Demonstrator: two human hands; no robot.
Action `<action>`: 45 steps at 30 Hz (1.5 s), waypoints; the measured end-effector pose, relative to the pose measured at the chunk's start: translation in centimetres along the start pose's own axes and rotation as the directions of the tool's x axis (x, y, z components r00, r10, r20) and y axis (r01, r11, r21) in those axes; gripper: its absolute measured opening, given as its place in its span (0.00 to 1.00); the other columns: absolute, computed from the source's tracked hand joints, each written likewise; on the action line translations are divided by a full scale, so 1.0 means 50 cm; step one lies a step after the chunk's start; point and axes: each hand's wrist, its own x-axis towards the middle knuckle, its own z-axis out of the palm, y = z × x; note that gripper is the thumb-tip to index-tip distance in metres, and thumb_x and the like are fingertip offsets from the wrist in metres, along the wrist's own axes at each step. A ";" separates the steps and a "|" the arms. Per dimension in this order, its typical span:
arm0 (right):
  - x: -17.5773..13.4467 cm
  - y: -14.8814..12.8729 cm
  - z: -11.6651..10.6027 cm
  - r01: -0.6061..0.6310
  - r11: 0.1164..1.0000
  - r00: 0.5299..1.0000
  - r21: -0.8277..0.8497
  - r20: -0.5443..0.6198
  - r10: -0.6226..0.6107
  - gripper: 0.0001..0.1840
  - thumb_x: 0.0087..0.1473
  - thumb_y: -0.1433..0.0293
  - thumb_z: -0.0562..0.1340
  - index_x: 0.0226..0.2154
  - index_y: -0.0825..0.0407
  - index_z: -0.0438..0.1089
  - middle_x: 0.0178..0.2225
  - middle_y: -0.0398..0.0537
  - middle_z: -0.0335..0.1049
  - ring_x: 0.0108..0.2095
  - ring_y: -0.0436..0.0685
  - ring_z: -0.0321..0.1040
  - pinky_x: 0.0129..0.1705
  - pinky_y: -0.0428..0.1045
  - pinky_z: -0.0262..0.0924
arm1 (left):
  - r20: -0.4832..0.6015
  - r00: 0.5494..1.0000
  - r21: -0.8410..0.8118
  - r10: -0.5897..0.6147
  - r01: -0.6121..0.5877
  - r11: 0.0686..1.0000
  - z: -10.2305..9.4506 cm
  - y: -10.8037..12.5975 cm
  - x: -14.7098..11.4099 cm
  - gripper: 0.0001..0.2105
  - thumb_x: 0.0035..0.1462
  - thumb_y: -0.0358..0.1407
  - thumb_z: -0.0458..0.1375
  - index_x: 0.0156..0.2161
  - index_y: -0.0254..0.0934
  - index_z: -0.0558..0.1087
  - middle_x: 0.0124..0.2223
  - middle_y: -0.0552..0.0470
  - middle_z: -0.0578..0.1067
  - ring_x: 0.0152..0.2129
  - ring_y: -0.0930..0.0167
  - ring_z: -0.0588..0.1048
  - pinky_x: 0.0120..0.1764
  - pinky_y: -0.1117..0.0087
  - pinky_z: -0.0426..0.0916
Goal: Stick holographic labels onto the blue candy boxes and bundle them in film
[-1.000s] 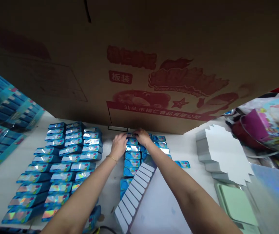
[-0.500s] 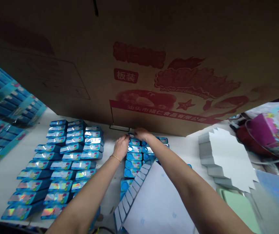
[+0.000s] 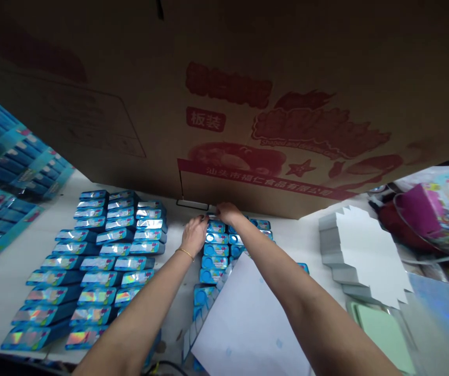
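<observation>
My left hand [image 3: 193,236], with a thin bracelet at its wrist, is at the far left corner of a block of small blue boxes [image 3: 215,249]. Its fingers are curled in against the farthest box [image 3: 211,216], of which only a pale sliver shows. My right hand [image 3: 229,213] closes on the same box from the right, its fingers partly hidden. Below my right forearm, a white sheet [image 3: 248,318] with a strip of pale segments along its left edge lies over the nearer boxes.
A big cardboard carton [image 3: 232,130] walls off the back. Several rows of blue boxes [image 3: 99,277] stand on the left of the white table [image 3: 61,209]. Packed blue trays [image 3: 8,151] are at far left. A stack of jagged-edged white cards [image 3: 365,250] and a pale green tray [image 3: 381,334] lie right.
The white sheet has shifted slightly left and up, covering more of its segmented strip. Both hands stay at the far end of the boxes, nearly unmoved.
</observation>
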 end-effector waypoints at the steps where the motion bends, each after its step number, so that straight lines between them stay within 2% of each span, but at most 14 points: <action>1: -0.006 -0.002 0.001 0.001 1.000 1.000 -0.014 -0.019 -0.001 0.13 0.49 0.70 0.59 0.40 0.53 0.70 0.39 0.53 0.71 0.40 0.59 0.68 0.36 0.47 0.59 | 0.007 1.000 0.008 -0.003 0.003 1.000 0.000 -0.001 0.000 0.18 0.59 0.36 0.43 0.54 0.42 0.62 0.50 0.46 0.68 0.42 0.64 0.66 0.42 0.66 0.61; 6: -0.070 0.007 0.010 -0.023 0.996 0.993 -0.085 -0.114 0.013 0.17 0.56 0.74 0.49 0.45 0.54 0.66 0.42 0.60 0.67 0.44 0.60 0.64 0.41 0.50 0.56 | 0.017 1.000 0.015 -0.011 0.011 1.000 -0.004 0.001 -0.002 0.18 0.59 0.37 0.43 0.54 0.43 0.62 0.50 0.47 0.68 0.42 0.64 0.65 0.42 0.66 0.60; 11: -0.120 0.014 0.042 0.135 0.964 0.967 -0.228 -0.180 -0.178 0.21 0.56 0.74 0.47 0.51 0.49 0.61 0.45 0.57 0.63 0.44 0.60 0.60 0.43 0.53 0.51 | 0.024 1.000 0.002 -0.015 0.015 1.000 -0.008 0.008 -0.001 0.19 0.58 0.36 0.43 0.54 0.41 0.62 0.51 0.45 0.67 0.43 0.64 0.65 0.44 0.65 0.60; 15: -0.113 0.003 0.045 0.170 0.949 0.963 -0.265 -0.158 -0.217 0.22 0.54 0.75 0.47 0.52 0.52 0.60 0.44 0.59 0.63 0.44 0.62 0.59 0.44 0.55 0.49 | 0.049 0.998 0.023 -0.035 0.034 0.999 -0.018 0.012 0.006 0.18 0.58 0.37 0.44 0.53 0.41 0.64 0.51 0.44 0.67 0.45 0.63 0.65 0.45 0.63 0.60; 20: -0.160 0.056 -0.002 0.142 0.987 0.981 -0.072 -0.125 -0.150 0.20 0.54 0.71 0.51 0.49 0.43 0.64 0.49 0.51 0.60 0.47 0.59 0.59 0.46 0.51 0.51 | -0.048 0.998 -0.131 -0.050 0.044 0.990 -0.059 0.020 -0.054 0.21 0.58 0.39 0.45 0.56 0.39 0.59 0.52 0.43 0.66 0.47 0.62 0.64 0.47 0.61 0.60; 23: -0.234 0.113 -0.003 0.114 0.973 0.991 0.199 -0.097 -0.096 0.24 0.50 0.57 0.56 0.50 0.45 0.64 0.50 0.50 0.60 0.47 0.61 0.59 0.45 0.51 0.53 | 0.116 0.993 -0.367 -0.028 0.069 0.927 -0.081 0.039 -0.137 0.21 0.58 0.44 0.43 0.51 0.37 0.66 0.46 0.45 0.71 0.43 0.66 0.69 0.46 0.65 0.61; 25: -0.280 0.140 0.019 0.090 0.878 0.994 0.470 0.016 -0.111 0.31 0.44 0.54 0.60 0.50 0.49 0.63 0.46 0.51 0.63 0.43 0.59 0.62 0.43 0.51 0.56 | 0.301 0.954 -0.493 0.015 0.142 0.859 -0.085 0.064 -0.190 0.21 0.56 0.47 0.45 0.48 0.37 0.68 0.42 0.47 0.74 0.37 0.67 0.72 0.42 0.68 0.64; 27: -0.313 0.153 0.050 0.038 0.679 0.986 0.733 0.082 -0.143 0.33 0.42 0.57 0.62 0.51 0.51 0.62 0.41 0.50 0.66 0.36 0.55 0.64 0.38 0.49 0.59 | 0.368 0.928 -0.557 0.057 0.171 0.813 -0.082 0.094 -0.223 0.23 0.53 0.48 0.49 0.50 0.37 0.67 0.43 0.47 0.74 0.36 0.67 0.72 0.40 0.69 0.65; 29: -0.335 0.157 0.082 0.029 0.477 0.991 0.878 0.039 -0.132 0.33 0.40 0.62 0.64 0.51 0.51 0.62 0.37 0.46 0.66 0.29 0.50 0.63 0.34 0.48 0.59 | 0.347 0.936 -0.584 0.057 0.168 0.794 -0.073 0.124 -0.233 0.26 0.49 0.47 0.54 0.52 0.36 0.65 0.45 0.46 0.72 0.39 0.66 0.71 0.41 0.68 0.64; 31: -0.351 0.158 0.104 0.103 0.387 0.993 0.916 -0.075 -0.088 0.31 0.41 0.65 0.63 0.51 0.51 0.63 0.35 0.44 0.65 0.28 0.48 0.61 0.33 0.47 0.59 | 0.337 0.941 -0.621 0.045 0.186 0.761 -0.060 0.148 -0.227 0.25 0.47 0.46 0.56 0.49 0.34 0.67 0.44 0.46 0.73 0.38 0.65 0.71 0.41 0.68 0.64; 34: -0.374 0.159 0.110 0.267 0.519 0.960 0.812 -0.273 -0.065 0.22 0.49 0.68 0.57 0.49 0.50 0.64 0.33 0.45 0.64 0.31 0.50 0.62 0.35 0.49 0.59 | 0.355 0.934 -0.710 0.045 0.238 0.663 -0.037 0.173 -0.208 0.17 0.49 0.43 0.54 0.39 0.32 0.72 0.35 0.48 0.75 0.32 0.67 0.71 0.35 0.70 0.65; 38: -0.399 0.147 0.075 0.404 0.891 0.800 0.208 -0.553 -0.233 0.20 0.54 0.71 0.53 0.50 0.45 0.62 0.44 0.51 0.62 0.44 0.57 0.58 0.45 0.56 0.53 | 0.278 0.956 -0.808 0.093 0.180 0.562 -0.023 0.199 -0.190 0.13 0.50 0.37 0.53 0.39 0.34 0.72 0.34 0.52 0.75 0.30 0.70 0.71 0.34 0.72 0.64; 41: -0.402 0.138 0.059 0.463 0.866 0.714 -0.191 -0.499 -0.492 0.17 0.56 0.71 0.51 0.48 0.46 0.64 0.45 0.52 0.63 0.44 0.59 0.56 0.43 0.55 0.52 | 0.275 0.950 -0.810 0.147 0.147 0.568 -0.034 0.216 -0.183 0.11 0.49 0.37 0.53 0.36 0.35 0.74 0.30 0.55 0.74 0.28 0.71 0.69 0.32 0.74 0.62; 45: -0.403 0.156 0.084 0.537 0.773 0.661 -0.338 -0.401 -0.634 0.16 0.58 0.73 0.49 0.48 0.53 0.62 0.40 0.52 0.66 0.39 0.56 0.57 0.37 0.51 0.53 | 0.347 0.924 -0.820 0.158 0.217 0.529 -0.053 0.224 -0.178 0.13 0.49 0.37 0.53 0.38 0.34 0.74 0.32 0.55 0.75 0.30 0.70 0.70 0.33 0.73 0.63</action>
